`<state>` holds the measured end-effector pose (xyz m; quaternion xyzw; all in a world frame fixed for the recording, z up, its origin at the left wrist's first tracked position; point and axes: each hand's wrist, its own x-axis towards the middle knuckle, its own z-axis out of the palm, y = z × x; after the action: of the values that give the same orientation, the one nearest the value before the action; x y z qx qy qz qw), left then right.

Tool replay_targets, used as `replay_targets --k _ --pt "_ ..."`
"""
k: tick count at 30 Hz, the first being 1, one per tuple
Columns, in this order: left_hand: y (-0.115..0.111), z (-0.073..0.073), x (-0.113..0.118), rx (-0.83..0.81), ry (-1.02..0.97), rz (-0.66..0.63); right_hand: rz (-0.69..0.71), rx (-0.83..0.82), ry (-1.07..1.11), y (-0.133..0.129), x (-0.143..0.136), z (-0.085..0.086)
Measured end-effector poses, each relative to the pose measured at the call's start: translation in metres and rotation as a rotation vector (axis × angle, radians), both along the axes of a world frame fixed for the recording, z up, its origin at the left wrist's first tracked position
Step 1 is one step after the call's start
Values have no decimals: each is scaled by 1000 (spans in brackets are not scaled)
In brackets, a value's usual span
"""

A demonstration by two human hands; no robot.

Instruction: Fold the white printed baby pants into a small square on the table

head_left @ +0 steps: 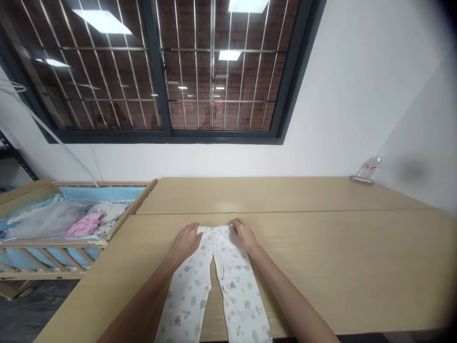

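Along the near part of the worktop (350,267), white printed trousers (189,281) lie spread out, waistband (216,228) at the far end, legs running toward the near edge with a gap between them. Left hand (187,241) on the waistband's left corner, fingers grasping the cloth; right hand (243,235) on the opposite corner, its fingers gripping there too! Off to the left, a wooden cot (53,246), pink cloth (85,225) lying inside among bedding (53,216). Far right, near the wall (342,119), a clear object (369,167), too blurred to name. Above, a barred window (166,71).
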<state>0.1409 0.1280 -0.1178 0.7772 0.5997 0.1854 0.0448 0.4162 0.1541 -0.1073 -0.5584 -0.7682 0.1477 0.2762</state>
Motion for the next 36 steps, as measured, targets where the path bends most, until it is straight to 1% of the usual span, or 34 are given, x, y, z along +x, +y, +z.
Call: replay_targets --k 2,3,6,9,13,16,19,24,27,30,33,35,36 --pt "-11 -13 -1 15 46 -52 136 43 -114 -8 2 -5" --pt "-16 -19 -1 20 65 -65 179 47 -152 -11 3 -9" --pt "-20 -35 -3 33 117 -70 210 24 -231 -11 3 -21" --pt "-9 -45 -2 51 178 -30 215 13 -274 2 2 -30" --pt "16 -48 2 44 185 8 207 7 -296 30 1 -33" --pt "30 -49 4 32 170 21 203 0 -294 44 2 -36" --pt "36 -50 5 20 152 28 212 23 -264 50 6 -41" --pt "35 -51 5 7 123 36 191 5 -245 50 9 -47" --pt "33 -47 5 1 108 35 185 -8 -238 51 9 -46" --pt "29 -35 6 -6 95 25 183 -6 -230 50 8 -45" --pt "17 -14 13 14 77 24 189 -6 -225 48 8 -44" --pt "-2 2 27 35 64 20 197 -8 -210 46 7 -43" --pt "-17 10 38 39 60 9 199 -7 -193 46 7 -43"
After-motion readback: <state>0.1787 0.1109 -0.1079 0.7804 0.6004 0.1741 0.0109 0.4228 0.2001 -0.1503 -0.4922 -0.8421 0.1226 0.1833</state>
